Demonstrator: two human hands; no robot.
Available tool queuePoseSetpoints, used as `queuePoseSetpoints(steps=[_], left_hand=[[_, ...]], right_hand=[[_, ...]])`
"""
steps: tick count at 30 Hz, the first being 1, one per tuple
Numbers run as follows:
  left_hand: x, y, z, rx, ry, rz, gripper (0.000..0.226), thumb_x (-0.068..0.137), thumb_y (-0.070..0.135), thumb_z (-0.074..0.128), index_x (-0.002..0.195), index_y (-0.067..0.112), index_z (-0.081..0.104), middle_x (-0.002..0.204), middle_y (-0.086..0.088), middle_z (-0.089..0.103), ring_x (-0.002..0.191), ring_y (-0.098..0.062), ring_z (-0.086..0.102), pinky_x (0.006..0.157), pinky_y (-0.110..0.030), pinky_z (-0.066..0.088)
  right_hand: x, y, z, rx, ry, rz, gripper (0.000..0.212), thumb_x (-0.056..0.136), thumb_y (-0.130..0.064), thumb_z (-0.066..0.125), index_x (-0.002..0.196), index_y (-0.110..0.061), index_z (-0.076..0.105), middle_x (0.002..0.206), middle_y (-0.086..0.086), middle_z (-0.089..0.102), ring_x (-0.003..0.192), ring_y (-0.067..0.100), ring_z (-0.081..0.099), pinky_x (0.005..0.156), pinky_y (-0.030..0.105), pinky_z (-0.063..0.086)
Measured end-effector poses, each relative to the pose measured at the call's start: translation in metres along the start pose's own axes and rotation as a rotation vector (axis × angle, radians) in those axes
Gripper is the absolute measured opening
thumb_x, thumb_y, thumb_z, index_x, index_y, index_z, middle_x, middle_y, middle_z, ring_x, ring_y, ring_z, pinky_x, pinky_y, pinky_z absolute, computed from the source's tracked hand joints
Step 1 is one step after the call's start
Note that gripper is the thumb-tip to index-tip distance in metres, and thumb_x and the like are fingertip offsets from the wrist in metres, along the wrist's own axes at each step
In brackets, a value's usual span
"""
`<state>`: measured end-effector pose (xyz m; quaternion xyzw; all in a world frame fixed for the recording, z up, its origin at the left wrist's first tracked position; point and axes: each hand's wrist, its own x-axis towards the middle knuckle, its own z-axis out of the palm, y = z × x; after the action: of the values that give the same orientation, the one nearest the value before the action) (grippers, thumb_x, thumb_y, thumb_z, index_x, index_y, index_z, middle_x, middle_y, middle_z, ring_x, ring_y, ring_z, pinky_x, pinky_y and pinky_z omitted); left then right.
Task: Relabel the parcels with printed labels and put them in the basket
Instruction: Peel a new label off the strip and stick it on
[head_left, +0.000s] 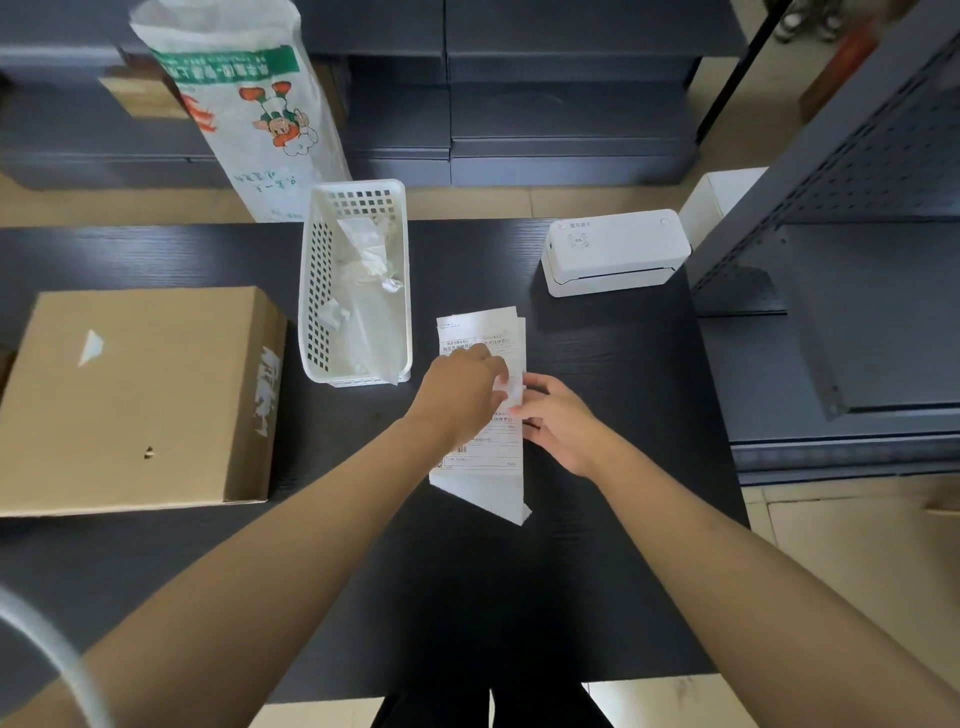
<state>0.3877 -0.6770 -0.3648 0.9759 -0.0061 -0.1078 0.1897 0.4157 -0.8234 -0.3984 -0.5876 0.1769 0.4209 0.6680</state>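
Both hands meet over the strip of printed labels (480, 395) lying flat on the desk (597, 374). The left hand (460, 387) and the right hand (553, 415) pinch a small white corner, probably to peel one label off. The basket (358, 283) waits just beside, holding clear bags.

- Premises: parcel packing or storeroom station.
- Evidence: white label printer (615, 252) on dark table (597, 364); printed shipping labels (483, 400); cardboard box (135, 400); printed woven sack (244, 114); perforated metal shelving (841, 171); stacked grey crates (566, 109) behind.
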Motion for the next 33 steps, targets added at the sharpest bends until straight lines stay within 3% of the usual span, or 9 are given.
queuePoseSetpoints(steps=[3, 7, 9, 15, 22, 26, 33], left_hand=[[0.002, 0.0, -0.002, 0.024, 0.011, 0.04, 0.021, 0.095, 0.025, 0.056, 0.115, 0.022, 0.061, 0.122, 0.0, 0.058, 0.105, -0.018, 0.057, 0.094, -0.03, 0.047], [0.002, 0.0, 0.001, 0.051, 0.003, 0.065, 0.017, 0.096, 0.021, 0.053, 0.113, 0.021, 0.057, 0.111, -0.002, 0.064, 0.091, -0.019, 0.062, 0.083, -0.026, 0.049], [0.001, 0.001, 0.003, 0.056, 0.002, 0.066, 0.018, 0.096, 0.024, 0.053, 0.113, 0.021, 0.057, 0.11, -0.001, 0.065, 0.09, -0.019, 0.062, 0.083, -0.026, 0.047], [0.002, 0.003, 0.004, 0.137, 0.03, 0.13, 0.019, 0.096, 0.026, 0.053, 0.112, 0.02, 0.061, 0.111, 0.001, 0.062, 0.096, -0.017, 0.06, 0.092, -0.032, 0.047], [-0.001, 0.005, 0.004, 0.269, 0.052, 0.161, 0.015, 0.095, 0.018, 0.053, 0.108, 0.019, 0.061, 0.099, 0.0, 0.063, 0.081, -0.019, 0.06, 0.081, -0.028, 0.043], [-0.005, 0.004, 0.007, 0.31, 0.042, 0.189, 0.015, 0.093, 0.013, 0.053, 0.107, 0.017, 0.058, 0.095, -0.002, 0.062, 0.071, -0.018, 0.048, 0.079, -0.028, 0.038], [-0.013, 0.004, 0.011, 0.331, 0.075, 0.263, 0.016, 0.089, 0.01, 0.058, 0.104, 0.01, 0.063, 0.095, -0.007, 0.064, 0.087, -0.024, 0.058, 0.086, -0.034, 0.041]], right_hand=[[-0.001, -0.004, 0.001, 0.003, -0.01, -0.002, 0.036, 0.089, 0.003, 0.051, 0.12, -0.016, 0.057, 0.108, 0.004, 0.072, 0.097, 0.018, 0.07, 0.068, 0.027, 0.056], [0.0, -0.01, 0.001, -0.014, -0.001, 0.017, 0.023, 0.099, -0.027, 0.048, 0.117, -0.021, 0.061, 0.101, -0.001, 0.074, 0.096, 0.017, 0.07, 0.072, 0.029, 0.054], [0.0, -0.013, -0.001, -0.059, 0.023, 0.038, 0.024, 0.099, -0.032, 0.049, 0.116, -0.021, 0.061, 0.098, -0.001, 0.075, 0.093, 0.017, 0.07, 0.072, 0.029, 0.054], [-0.001, -0.019, -0.005, -0.145, 0.034, 0.103, 0.025, 0.099, -0.023, 0.051, 0.119, -0.012, 0.059, 0.098, 0.007, 0.074, 0.093, 0.019, 0.07, 0.07, 0.028, 0.055], [0.0, -0.025, -0.001, -0.137, 0.061, 0.147, 0.024, 0.097, -0.019, 0.052, 0.115, -0.006, 0.061, 0.1, 0.012, 0.072, 0.093, 0.023, 0.069, 0.074, 0.031, 0.056], [0.0, -0.026, 0.003, -0.136, 0.089, 0.16, 0.02, 0.096, -0.018, 0.053, 0.109, -0.007, 0.062, 0.098, 0.011, 0.072, 0.089, 0.021, 0.069, 0.07, 0.029, 0.056], [0.002, -0.027, 0.007, -0.121, 0.192, 0.188, 0.019, 0.093, -0.016, 0.057, 0.108, -0.006, 0.063, 0.092, 0.009, 0.071, 0.084, 0.021, 0.068, 0.065, 0.029, 0.055]])
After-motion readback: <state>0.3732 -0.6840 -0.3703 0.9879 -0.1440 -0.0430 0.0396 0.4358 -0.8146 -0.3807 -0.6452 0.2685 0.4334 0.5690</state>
